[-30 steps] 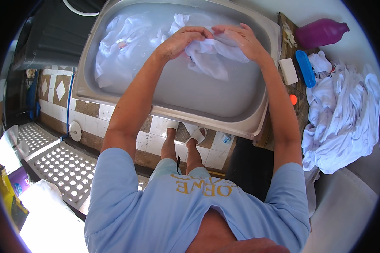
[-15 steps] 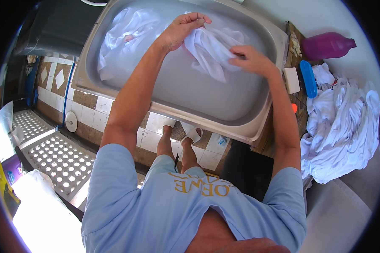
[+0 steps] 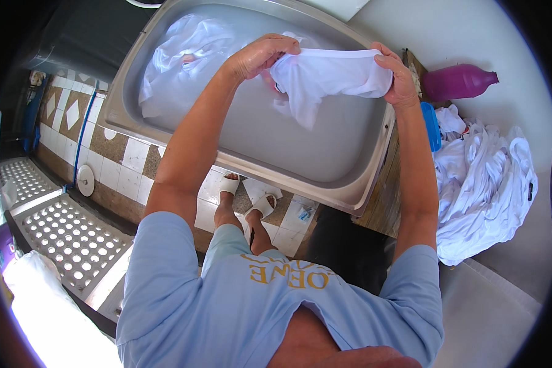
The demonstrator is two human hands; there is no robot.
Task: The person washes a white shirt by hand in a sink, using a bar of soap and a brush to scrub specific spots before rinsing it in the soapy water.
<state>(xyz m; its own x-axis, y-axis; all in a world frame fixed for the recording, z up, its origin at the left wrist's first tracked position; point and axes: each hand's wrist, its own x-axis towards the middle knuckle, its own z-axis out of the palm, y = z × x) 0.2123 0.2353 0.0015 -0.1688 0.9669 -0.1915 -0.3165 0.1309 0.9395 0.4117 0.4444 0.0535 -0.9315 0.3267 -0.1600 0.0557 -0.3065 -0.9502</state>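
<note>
Stretched between both hands is a wet white garment [image 3: 334, 70], its banded edge pulled straight and its lower folds hanging to the cloudy water. My left hand [image 3: 265, 55] pinches the left end of that band. At the other end, my right hand [image 3: 400, 76] grips the cloth with fingers and thumb. Both are over a large rectangular metal basin [image 3: 251, 161]. Another white cloth [image 3: 190, 49] with a pinkish spot floats in the water at the basin's left.
Right of the basin, a wooden ledge [image 3: 379, 199] carries a blue plastic holder [image 3: 431, 126]; a purple bottle [image 3: 460, 82] lies behind. A heap of white laundry [image 3: 481, 184] sits farther right. Perforated panels [image 3: 73, 236] and a tiled floor [image 3: 126, 162] show at left.
My right hand has moved right and up, drawing the bunched garment out into a taut edge. My left hand stays near the same spot. The view has shifted slightly.
</note>
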